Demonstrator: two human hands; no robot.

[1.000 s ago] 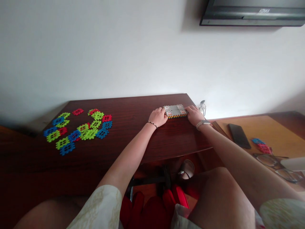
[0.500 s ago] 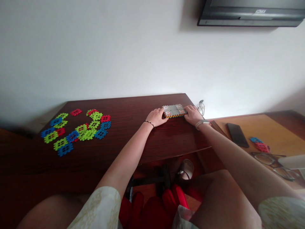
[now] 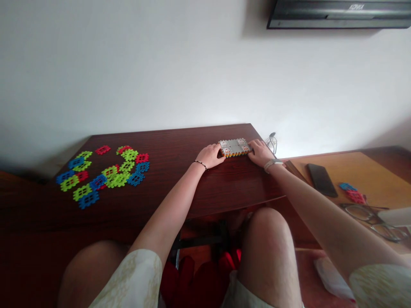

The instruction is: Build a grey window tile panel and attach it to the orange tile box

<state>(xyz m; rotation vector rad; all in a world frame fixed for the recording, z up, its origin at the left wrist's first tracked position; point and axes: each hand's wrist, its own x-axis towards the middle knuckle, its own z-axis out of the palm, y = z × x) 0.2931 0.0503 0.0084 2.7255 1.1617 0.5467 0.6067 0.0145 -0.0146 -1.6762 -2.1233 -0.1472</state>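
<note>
A flat grey block of joined plastic tiles [image 3: 235, 146], with orange and red edges, lies near the far right of the dark wooden table [image 3: 180, 184]. My left hand [image 3: 211, 155] grips its left end and my right hand [image 3: 261, 152] grips its right end. Both hands rest on the tabletop. A pile of loose green, blue and red waffle tiles [image 3: 105, 173] is spread flat on the left part of the table, well away from both hands.
A lower light wooden table [image 3: 359, 179] at the right holds a black phone [image 3: 321, 180], a few blue and red tiles [image 3: 352, 192] and glasses [image 3: 372, 216]. A cable [image 3: 272, 142] hangs by the white wall. A dark screen [image 3: 337, 13] hangs above. My knees sit below the table edge.
Both hands keep hold of the grey tile block, which stays in about the same place. My knees have risen higher in view and the camera has shifted slightly.
</note>
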